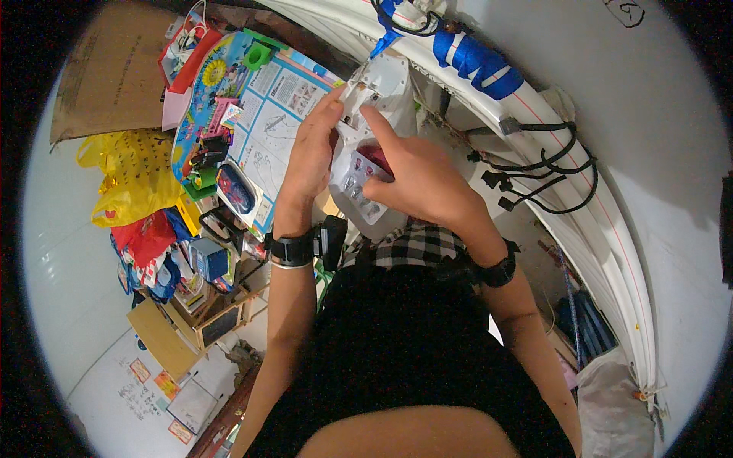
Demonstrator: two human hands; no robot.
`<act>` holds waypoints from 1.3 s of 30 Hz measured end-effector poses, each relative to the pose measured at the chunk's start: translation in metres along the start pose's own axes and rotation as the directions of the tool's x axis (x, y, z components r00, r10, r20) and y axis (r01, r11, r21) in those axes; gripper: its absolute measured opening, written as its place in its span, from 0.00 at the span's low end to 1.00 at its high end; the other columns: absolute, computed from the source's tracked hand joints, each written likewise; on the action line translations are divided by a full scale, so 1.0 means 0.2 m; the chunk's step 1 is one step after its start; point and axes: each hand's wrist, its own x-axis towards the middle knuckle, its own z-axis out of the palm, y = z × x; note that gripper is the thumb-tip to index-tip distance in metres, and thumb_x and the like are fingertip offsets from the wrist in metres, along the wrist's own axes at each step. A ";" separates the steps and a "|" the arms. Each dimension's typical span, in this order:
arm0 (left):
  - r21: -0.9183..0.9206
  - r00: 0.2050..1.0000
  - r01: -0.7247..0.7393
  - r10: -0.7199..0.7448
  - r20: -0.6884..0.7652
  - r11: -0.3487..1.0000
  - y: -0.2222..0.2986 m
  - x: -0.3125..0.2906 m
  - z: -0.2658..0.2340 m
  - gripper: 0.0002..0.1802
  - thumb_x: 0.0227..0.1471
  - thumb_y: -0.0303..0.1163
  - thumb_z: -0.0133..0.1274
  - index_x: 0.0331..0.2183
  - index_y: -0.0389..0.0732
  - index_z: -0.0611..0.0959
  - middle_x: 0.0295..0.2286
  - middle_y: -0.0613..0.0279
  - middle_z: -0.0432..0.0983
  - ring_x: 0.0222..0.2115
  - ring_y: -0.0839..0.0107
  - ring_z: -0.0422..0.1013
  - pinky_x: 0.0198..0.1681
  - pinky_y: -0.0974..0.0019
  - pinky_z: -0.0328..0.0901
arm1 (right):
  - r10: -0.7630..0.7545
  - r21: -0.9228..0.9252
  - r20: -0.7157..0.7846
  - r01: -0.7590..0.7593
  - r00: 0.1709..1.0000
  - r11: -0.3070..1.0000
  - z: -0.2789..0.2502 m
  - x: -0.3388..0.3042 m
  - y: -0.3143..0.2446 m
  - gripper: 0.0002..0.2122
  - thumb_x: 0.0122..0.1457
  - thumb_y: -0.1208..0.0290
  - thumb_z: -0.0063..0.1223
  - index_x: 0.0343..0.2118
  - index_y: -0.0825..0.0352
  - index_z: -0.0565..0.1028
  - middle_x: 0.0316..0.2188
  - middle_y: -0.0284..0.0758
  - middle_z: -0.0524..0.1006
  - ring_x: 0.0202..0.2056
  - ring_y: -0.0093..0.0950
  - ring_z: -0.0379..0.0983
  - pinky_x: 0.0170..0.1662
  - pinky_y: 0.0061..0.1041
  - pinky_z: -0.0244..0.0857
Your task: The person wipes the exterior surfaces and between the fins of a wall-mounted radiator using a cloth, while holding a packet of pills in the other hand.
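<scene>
My left hand (311, 149) is closed along the left side of a white plastic-looking object (388, 82), its fingertips near a small brownish part on it. What kind of object this is, I cannot make out. My right hand (424, 172) reaches across from the right. Its index finger touches the white object, and its thumb presses on a small translucent pack (359, 183) marked with small red and grey shapes. Something dark red (374, 156) shows between that pack and my right palm. My fingers hide part of both things.
On the left stands a desk with a printed top (267, 122), holding small toys and a blue pencil case (235, 187). A yellow plastic bag (137, 179) and piled books lie beyond it. Along the right curves a white frame (565, 130) with blue wrapping and loose black cables (546, 175).
</scene>
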 end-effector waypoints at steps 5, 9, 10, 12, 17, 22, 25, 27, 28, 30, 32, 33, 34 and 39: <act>-0.004 1.000 -0.010 0.010 -0.015 1.000 0.00 0.00 0.01 0.23 0.54 0.36 0.38 0.48 0.33 0.66 0.42 0.56 0.67 0.40 0.70 0.65 0.45 0.70 0.60 | -0.009 0.021 -0.011 0.009 1.000 1.000 0.00 0.00 0.00 0.36 0.41 0.65 0.50 0.55 0.66 0.51 0.24 0.49 0.73 0.28 0.47 0.69 0.34 0.39 0.62; 0.008 1.000 -0.014 0.014 -0.024 1.000 -0.01 0.00 0.00 0.22 0.54 0.36 0.38 0.48 0.33 0.66 0.41 0.56 0.68 0.40 0.71 0.65 0.45 0.70 0.60 | 0.044 -0.046 -0.032 -0.045 0.999 0.998 -0.02 0.03 -0.02 0.35 0.41 0.65 0.49 0.54 0.69 0.52 0.24 0.48 0.73 0.27 0.46 0.70 0.33 0.39 0.63; 0.008 1.000 -0.015 0.015 -0.024 1.000 0.00 0.00 0.00 0.22 0.54 0.36 0.38 0.48 0.33 0.66 0.41 0.56 0.68 0.40 0.71 0.65 0.45 0.70 0.60 | 0.043 -0.046 -0.032 -0.045 0.999 0.998 -0.03 0.03 -0.03 0.35 0.41 0.65 0.49 0.54 0.69 0.52 0.24 0.48 0.73 0.27 0.46 0.70 0.33 0.39 0.63; 0.023 0.999 -0.014 0.015 -0.044 1.000 0.00 0.00 0.00 0.23 0.54 0.36 0.39 0.48 0.33 0.66 0.41 0.57 0.68 0.39 0.72 0.65 0.44 0.71 0.60 | 0.079 -0.106 0.016 -0.076 0.997 0.991 -0.04 0.03 -0.04 0.36 0.41 0.64 0.49 0.54 0.71 0.51 0.24 0.49 0.73 0.28 0.46 0.70 0.33 0.38 0.64; 0.067 0.998 -0.015 0.019 -0.061 0.998 0.00 0.00 0.00 0.23 0.54 0.36 0.39 0.48 0.33 0.67 0.40 0.59 0.68 0.38 0.73 0.64 0.43 0.73 0.59 | 0.166 -0.084 -0.022 -0.167 0.986 0.982 -0.03 0.01 -0.05 0.38 0.41 0.65 0.51 0.55 0.71 0.48 0.25 0.49 0.73 0.28 0.46 0.70 0.33 0.38 0.64; 0.063 0.998 -0.012 0.016 -0.063 0.998 -0.03 0.01 -0.03 0.23 0.53 0.36 0.40 0.49 0.34 0.67 0.40 0.59 0.68 0.38 0.73 0.65 0.43 0.72 0.59 | 0.089 0.011 -0.051 -0.089 0.995 0.996 -0.06 -0.03 -0.01 0.38 0.42 0.67 0.51 0.57 0.68 0.47 0.26 0.47 0.74 0.28 0.45 0.70 0.33 0.37 0.64; -0.008 0.999 0.017 -0.017 -0.050 1.000 -0.04 0.02 -0.03 0.23 0.53 0.36 0.40 0.49 0.34 0.66 0.41 0.58 0.67 0.38 0.73 0.65 0.43 0.72 0.60 | -0.018 0.013 -0.072 0.019 0.997 1.000 -0.05 -0.02 0.01 0.38 0.42 0.66 0.51 0.57 0.65 0.46 0.26 0.47 0.74 0.28 0.45 0.70 0.33 0.36 0.63; -0.028 1.000 0.018 -0.019 -0.016 0.999 -0.04 0.03 -0.04 0.23 0.53 0.36 0.40 0.49 0.33 0.66 0.41 0.57 0.67 0.39 0.72 0.65 0.43 0.71 0.60 | -0.036 0.053 -0.060 0.039 0.998 0.998 -0.06 0.00 0.01 0.38 0.42 0.66 0.51 0.58 0.63 0.46 0.26 0.47 0.73 0.27 0.44 0.70 0.32 0.36 0.63; -0.026 1.000 0.018 -0.018 -0.017 1.000 -0.03 0.03 -0.04 0.23 0.53 0.36 0.40 0.49 0.33 0.66 0.41 0.57 0.67 0.39 0.72 0.65 0.43 0.71 0.60 | -0.037 0.055 -0.061 0.041 0.997 0.998 -0.07 0.01 0.01 0.38 0.42 0.66 0.51 0.58 0.63 0.46 0.26 0.47 0.73 0.27 0.44 0.70 0.32 0.36 0.63; -0.045 1.000 0.014 -0.014 -0.008 0.999 -0.02 0.02 -0.02 0.23 0.54 0.35 0.39 0.49 0.33 0.65 0.42 0.57 0.67 0.40 0.72 0.65 0.44 0.71 0.60 | -0.036 0.056 -0.008 0.037 0.999 0.998 -0.08 0.03 0.00 0.38 0.41 0.66 0.51 0.58 0.63 0.47 0.25 0.47 0.73 0.26 0.43 0.70 0.32 0.35 0.63; -0.024 1.000 0.000 0.000 0.009 1.000 -0.01 0.02 -0.02 0.23 0.54 0.35 0.38 0.49 0.33 0.65 0.42 0.57 0.67 0.40 0.72 0.65 0.44 0.71 0.60 | -0.047 0.064 -0.017 0.048 0.999 0.997 -0.07 0.04 0.01 0.38 0.41 0.66 0.51 0.57 0.63 0.48 0.24 0.46 0.72 0.26 0.43 0.70 0.31 0.34 0.62; -0.004 1.000 -0.013 0.013 0.027 1.000 -0.01 0.02 -0.02 0.23 0.54 0.35 0.38 0.49 0.33 0.65 0.42 0.57 0.67 0.41 0.72 0.65 0.44 0.71 0.60 | -0.056 0.071 -0.026 0.058 0.998 0.996 -0.07 0.04 0.01 0.38 0.41 0.66 0.50 0.57 0.64 0.48 0.24 0.46 0.72 0.26 0.43 0.70 0.31 0.34 0.62; -0.003 1.000 -0.013 0.013 0.026 1.000 -0.01 0.02 -0.02 0.23 0.54 0.35 0.38 0.49 0.33 0.65 0.42 0.57 0.67 0.41 0.72 0.65 0.44 0.71 0.60 | -0.057 0.073 -0.026 0.059 0.998 0.996 -0.08 0.05 0.00 0.38 0.41 0.66 0.50 0.57 0.64 0.48 0.24 0.46 0.72 0.26 0.43 0.70 0.31 0.34 0.62; 0.069 1.000 -0.002 0.004 -0.031 0.998 0.00 0.00 -0.01 0.23 0.54 0.35 0.38 0.49 0.33 0.65 0.42 0.58 0.67 0.41 0.72 0.64 0.45 0.71 0.59 | -0.042 0.028 0.026 0.041 0.999 0.999 -0.07 0.05 -0.01 0.35 0.42 0.65 0.49 0.57 0.61 0.50 0.23 0.45 0.72 0.25 0.44 0.70 0.31 0.35 0.62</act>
